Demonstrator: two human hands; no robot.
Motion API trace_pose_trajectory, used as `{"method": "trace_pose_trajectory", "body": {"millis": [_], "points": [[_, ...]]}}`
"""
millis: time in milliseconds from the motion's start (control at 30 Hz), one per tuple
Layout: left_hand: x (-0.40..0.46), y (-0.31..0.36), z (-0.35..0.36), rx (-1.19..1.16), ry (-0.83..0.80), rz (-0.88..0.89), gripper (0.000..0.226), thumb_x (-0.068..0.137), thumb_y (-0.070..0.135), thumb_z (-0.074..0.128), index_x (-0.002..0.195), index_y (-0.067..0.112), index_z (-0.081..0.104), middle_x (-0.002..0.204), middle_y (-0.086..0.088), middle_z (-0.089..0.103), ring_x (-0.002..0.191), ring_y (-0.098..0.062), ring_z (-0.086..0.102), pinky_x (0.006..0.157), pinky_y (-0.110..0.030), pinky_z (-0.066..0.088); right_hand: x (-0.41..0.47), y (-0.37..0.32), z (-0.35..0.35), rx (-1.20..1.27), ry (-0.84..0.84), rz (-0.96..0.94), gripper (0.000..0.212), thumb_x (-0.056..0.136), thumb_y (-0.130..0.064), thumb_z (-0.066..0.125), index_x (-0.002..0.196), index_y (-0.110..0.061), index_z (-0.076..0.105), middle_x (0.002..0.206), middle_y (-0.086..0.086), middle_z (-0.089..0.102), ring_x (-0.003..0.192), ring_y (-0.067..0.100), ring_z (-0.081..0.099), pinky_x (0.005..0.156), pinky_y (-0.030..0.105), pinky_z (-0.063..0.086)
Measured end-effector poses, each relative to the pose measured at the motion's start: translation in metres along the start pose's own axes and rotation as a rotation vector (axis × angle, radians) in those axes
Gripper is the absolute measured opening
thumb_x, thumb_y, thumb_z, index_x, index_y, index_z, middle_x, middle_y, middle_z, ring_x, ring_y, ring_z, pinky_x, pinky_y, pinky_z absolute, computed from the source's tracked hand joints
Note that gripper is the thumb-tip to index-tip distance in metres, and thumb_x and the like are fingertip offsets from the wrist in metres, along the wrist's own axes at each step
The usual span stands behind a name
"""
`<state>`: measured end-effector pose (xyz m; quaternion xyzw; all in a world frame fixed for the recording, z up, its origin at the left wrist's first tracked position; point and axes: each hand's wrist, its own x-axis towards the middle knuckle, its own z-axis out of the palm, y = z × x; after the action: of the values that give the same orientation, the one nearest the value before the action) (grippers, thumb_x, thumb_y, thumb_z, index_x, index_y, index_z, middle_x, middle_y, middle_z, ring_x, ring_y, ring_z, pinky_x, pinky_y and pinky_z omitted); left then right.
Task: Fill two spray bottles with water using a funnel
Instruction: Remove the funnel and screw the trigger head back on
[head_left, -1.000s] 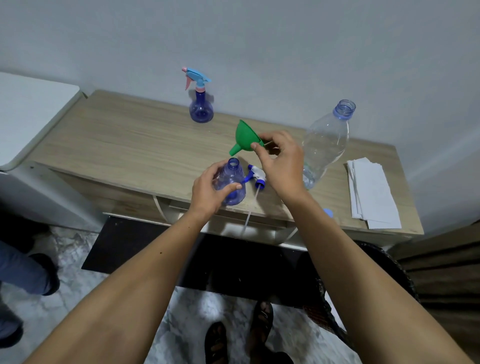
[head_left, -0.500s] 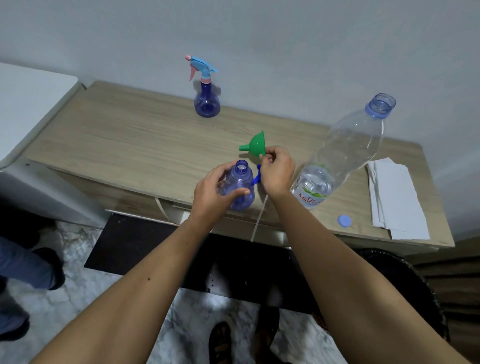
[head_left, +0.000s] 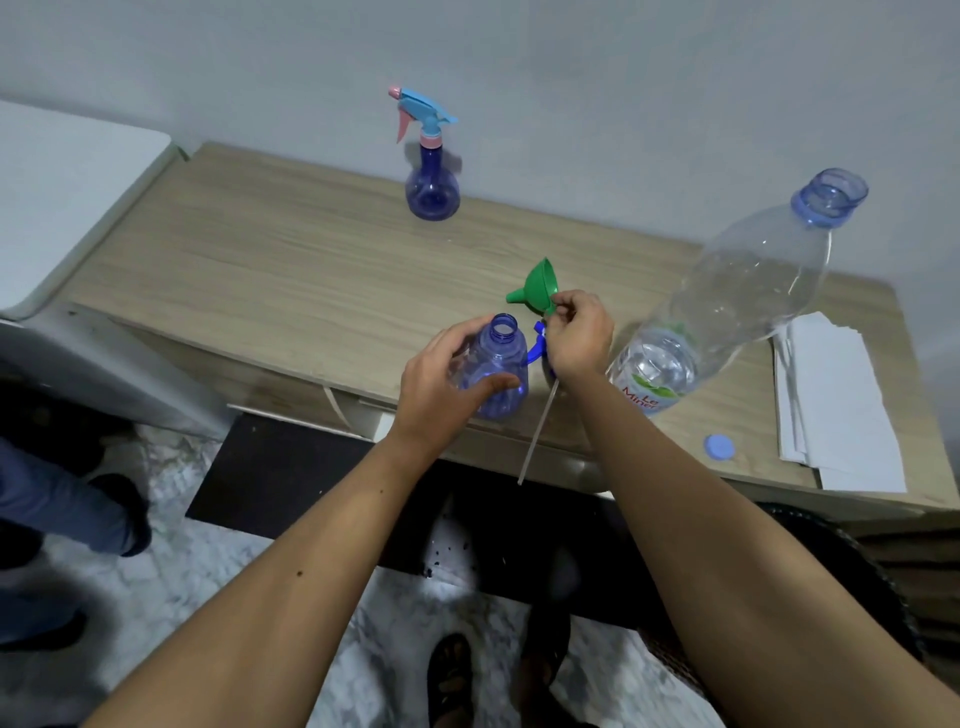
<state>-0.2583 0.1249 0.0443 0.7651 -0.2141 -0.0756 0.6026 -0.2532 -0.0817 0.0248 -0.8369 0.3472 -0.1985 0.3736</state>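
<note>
My left hand (head_left: 441, 384) grips an uncapped blue spray bottle (head_left: 500, 364) standing near the front edge of the wooden table (head_left: 270, 280), its mouth open. My right hand (head_left: 576, 338) pinches a small green funnel (head_left: 537, 288) by its rim, holding it tilted just right of the bottle's mouth with the spout pointing left. The removed blue spray head (head_left: 537, 348) lies under that hand, its white dip tube (head_left: 535, 436) sticking out over the table edge. A second spray bottle (head_left: 431, 187) with its blue-pink trigger head on stands at the back.
A large clear water bottle (head_left: 737, 296), uncapped and low on water, stands right of my right hand. Its blue cap (head_left: 719, 447) lies near the front edge. White paper sheets (head_left: 831, 400) lie at the far right. A white appliance (head_left: 67, 197) adjoins the table's left side.
The funnel has come down and toward the open bottle, its spout swinging to point left. My left hand stays on the bottle. The view has shifted closer.
</note>
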Motion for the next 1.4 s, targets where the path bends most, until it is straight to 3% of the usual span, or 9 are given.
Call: {"method": "trace_pose_trajectory", "body": {"millis": [200,367,500,633,833,967,1133,1300,1400], "points": [[0.000,0.000,0.001,-0.012,-0.005,-0.013,0.071,0.073,0.037,0.094,0.138,0.028,0.066,0.134,0.009,0.072,0.125,-0.015,0.069,0.106,-0.048,0.057,-0.015,0.003,-0.007,0.012,-0.062,-0.003,0.046,0.091,-0.010,0.073,0.135,-0.006,0.061,0.132,0.012,0.060,0.122,0.026,0.059,0.107,0.034,0.044],[-0.001,0.000,0.001,-0.023,-0.001,-0.013,0.072,0.073,0.036,0.095,0.138,0.027,0.067,0.135,0.009,0.072,0.124,-0.013,0.068,0.107,-0.047,0.057,-0.035,0.011,-0.010,-0.036,-0.218,0.099,0.068,0.084,-0.017,0.064,0.147,0.001,0.047,0.144,0.021,0.050,0.137,0.037,0.046,0.119,0.045,0.036],[-0.002,0.002,0.000,-0.030,-0.006,-0.017,0.073,0.073,0.038,0.096,0.138,0.026,0.066,0.135,0.008,0.072,0.124,-0.012,0.068,0.107,-0.045,0.057,-0.043,0.016,-0.015,-0.097,-0.303,0.084,0.083,0.071,-0.026,0.049,0.150,-0.005,0.046,0.143,0.019,0.047,0.138,0.038,0.040,0.120,0.043,0.031],[-0.001,0.005,0.000,-0.037,-0.006,-0.020,0.074,0.071,0.047,0.093,0.138,0.028,0.066,0.133,0.008,0.072,0.123,-0.012,0.069,0.106,-0.044,0.057,-0.044,0.019,-0.019,-0.138,-0.366,0.014,0.066,0.092,-0.015,0.060,0.155,-0.008,0.044,0.146,0.020,0.045,0.138,0.039,0.038,0.116,0.038,0.029],[-0.001,0.003,0.000,-0.030,-0.007,-0.028,0.075,0.073,0.043,0.095,0.140,0.025,0.066,0.134,0.007,0.072,0.124,-0.011,0.068,0.108,-0.045,0.056,-0.052,0.015,-0.032,-0.063,-0.353,-0.075,0.066,0.087,-0.010,0.073,0.148,-0.009,0.050,0.139,0.013,0.047,0.125,0.029,0.049,0.107,0.039,0.044],[-0.001,0.004,0.000,-0.012,-0.006,-0.030,0.071,0.075,0.035,0.095,0.139,0.026,0.067,0.133,0.007,0.073,0.124,-0.011,0.068,0.108,-0.045,0.056,-0.054,0.005,-0.045,-0.031,-0.340,-0.113,0.067,0.085,-0.001,0.073,0.148,-0.006,0.051,0.132,0.009,0.042,0.112,0.021,0.053,0.092,0.014,0.036],[-0.003,0.007,0.000,-0.013,-0.012,-0.037,0.067,0.075,0.032,0.093,0.137,0.030,0.067,0.131,0.009,0.073,0.122,-0.011,0.069,0.106,-0.046,0.057,-0.056,-0.005,-0.060,0.008,-0.348,-0.082,0.070,0.085,-0.011,0.078,0.149,-0.013,0.050,0.135,0.006,0.039,0.121,0.027,0.058,0.111,0.039,0.048],[-0.005,0.012,-0.001,0.008,-0.008,-0.034,0.067,0.073,0.032,0.093,0.135,0.030,0.068,0.128,0.009,0.074,0.119,-0.010,0.070,0.104,-0.046,0.058,-0.066,-0.020,-0.079,0.173,-0.333,-0.101,0.068,0.082,-0.004,0.081,0.140,-0.021,0.049,0.129,0.001,0.061,0.096,0.012,0.067,0.087,0.026,0.054],[-0.005,0.014,-0.003,0.014,-0.012,-0.037,0.067,0.071,0.039,0.091,0.133,0.034,0.068,0.128,0.010,0.075,0.119,-0.012,0.071,0.103,-0.048,0.058,-0.070,-0.036,-0.096,0.213,-0.292,-0.171,0.069,0.080,-0.002,0.083,0.138,-0.023,0.050,0.131,-0.004,0.061,0.094,-0.004,0.065,0.084,0.023,0.055]]}}
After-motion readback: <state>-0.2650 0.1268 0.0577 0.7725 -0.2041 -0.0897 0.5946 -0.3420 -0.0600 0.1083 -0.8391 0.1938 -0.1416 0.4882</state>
